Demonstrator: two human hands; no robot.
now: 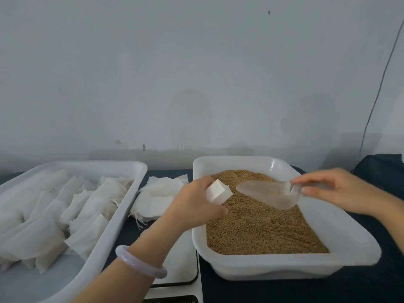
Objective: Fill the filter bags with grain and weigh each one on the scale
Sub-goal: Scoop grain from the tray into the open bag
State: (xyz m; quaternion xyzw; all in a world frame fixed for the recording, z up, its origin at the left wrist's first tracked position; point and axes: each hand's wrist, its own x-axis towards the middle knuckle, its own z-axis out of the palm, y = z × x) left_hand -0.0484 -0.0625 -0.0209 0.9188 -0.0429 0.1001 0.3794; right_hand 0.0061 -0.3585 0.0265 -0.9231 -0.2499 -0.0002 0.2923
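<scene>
Pale lilac bangle (140, 262) on left wrist; both forearms bare, sleeveless.

Up top it's all wall (196, 73) — pale grey-blue, plain, filling well over half the view. A small dark spot (269, 12) sits high on it, right of centre, and a few scuffs (144, 147) dot the lower strip just above the table. On the right, a thin dark cable (380, 84) runs down the wall in a long slant. Below, the table (284, 289) is dark blue — cloth-like, it seems. The light is soft and even, with faint shadows along the wall's foot.
</scene>
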